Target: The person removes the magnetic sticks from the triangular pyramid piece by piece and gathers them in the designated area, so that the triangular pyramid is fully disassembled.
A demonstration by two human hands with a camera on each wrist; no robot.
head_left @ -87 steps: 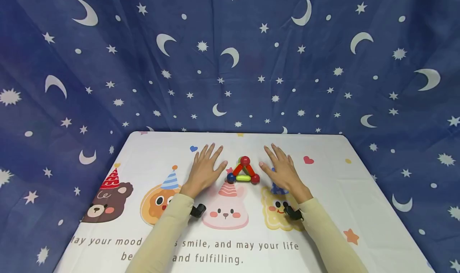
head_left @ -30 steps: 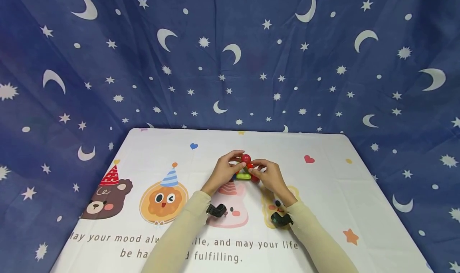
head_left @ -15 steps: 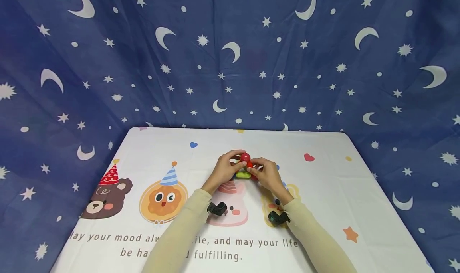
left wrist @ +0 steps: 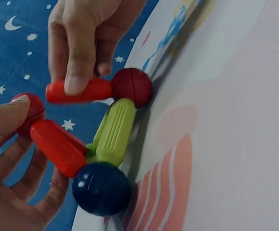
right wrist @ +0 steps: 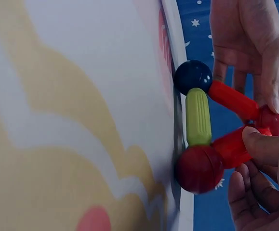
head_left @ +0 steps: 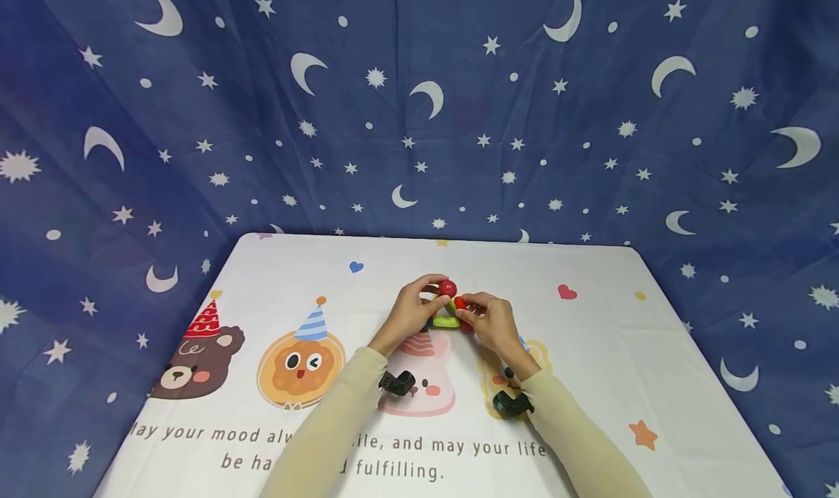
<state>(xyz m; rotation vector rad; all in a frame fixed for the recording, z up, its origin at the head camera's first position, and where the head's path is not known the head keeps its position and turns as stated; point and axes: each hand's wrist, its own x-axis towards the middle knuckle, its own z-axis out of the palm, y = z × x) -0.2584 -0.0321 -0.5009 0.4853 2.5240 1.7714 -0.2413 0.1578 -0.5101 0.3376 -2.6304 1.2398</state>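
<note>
A pyramid-like frame of magnetic balls and rods stands at the middle of the table. My left hand [head_left: 408, 312] pinches its top red ball [head_left: 448, 288] between thumb and fingers. My right hand [head_left: 494, 325] pinches a red magnetic rod [left wrist: 98, 90]. That rod's lower end touches a dark red ball [left wrist: 132, 87]; its upper end is apart from the top ball in the left wrist view. Another red rod [left wrist: 57, 148] joins the top ball to a blue ball [left wrist: 101, 188]. A yellow-green rod [right wrist: 197, 115] links the blue and dark red balls. Fingers hide the back parts.
The white table cover [head_left: 655, 381] bears printed cartoon animals and lettering. A blue curtain [head_left: 459, 119] with moons and stars hangs behind the table and at its sides. Each wrist wears a small black camera [head_left: 398, 383].
Both hands have moved in from lying flat beside the frame and taken hold of it. Since half a second ago, the right hand has tilted the red rod's upper end off the top ball.
</note>
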